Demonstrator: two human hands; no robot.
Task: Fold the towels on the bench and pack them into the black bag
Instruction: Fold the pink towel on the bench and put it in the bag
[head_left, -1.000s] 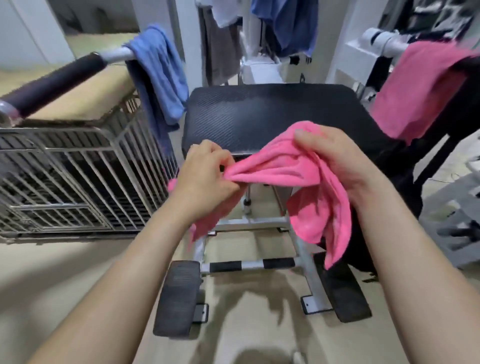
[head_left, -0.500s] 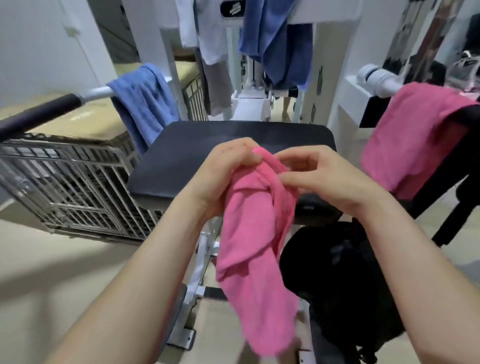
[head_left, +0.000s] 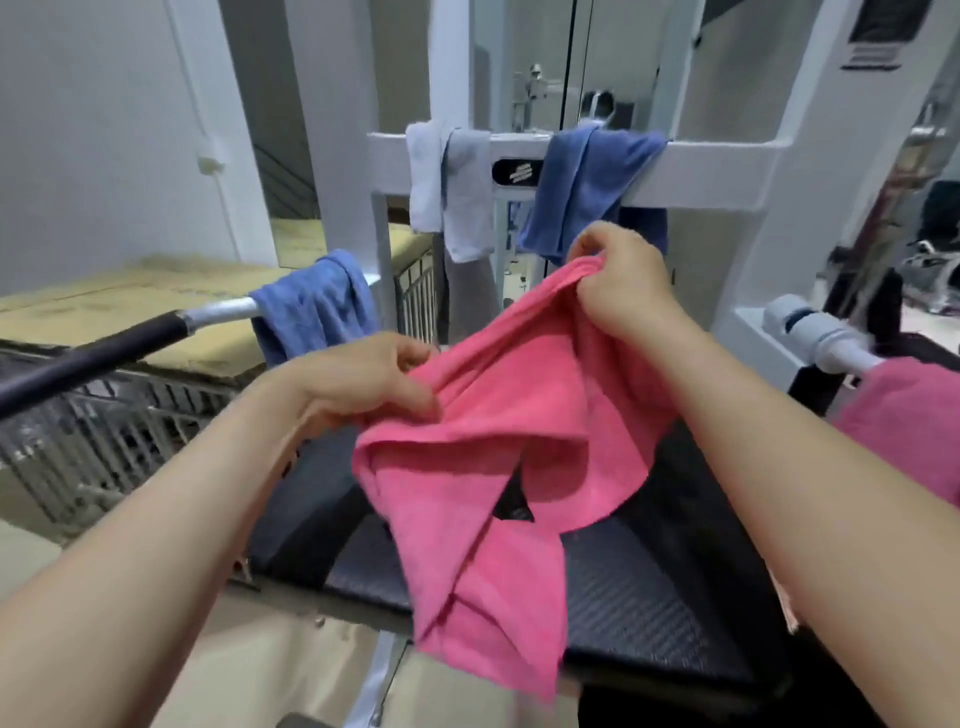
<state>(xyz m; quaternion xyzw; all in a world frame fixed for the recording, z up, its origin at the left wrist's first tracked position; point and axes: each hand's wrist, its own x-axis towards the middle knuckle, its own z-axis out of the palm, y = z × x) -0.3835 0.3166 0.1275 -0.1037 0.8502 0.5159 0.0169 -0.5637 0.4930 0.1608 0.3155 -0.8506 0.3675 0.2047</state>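
Bench pad half hidden by pink towel, pinched by left hand and right hand.

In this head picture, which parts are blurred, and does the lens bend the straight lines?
Head view: motion blur smears the wire cage at left and the clutter at far right; the pink towel, left hand and right hand are fairly sharp; the wide lens leans and bows the white frame near the edges; light is soft and even, without glare.
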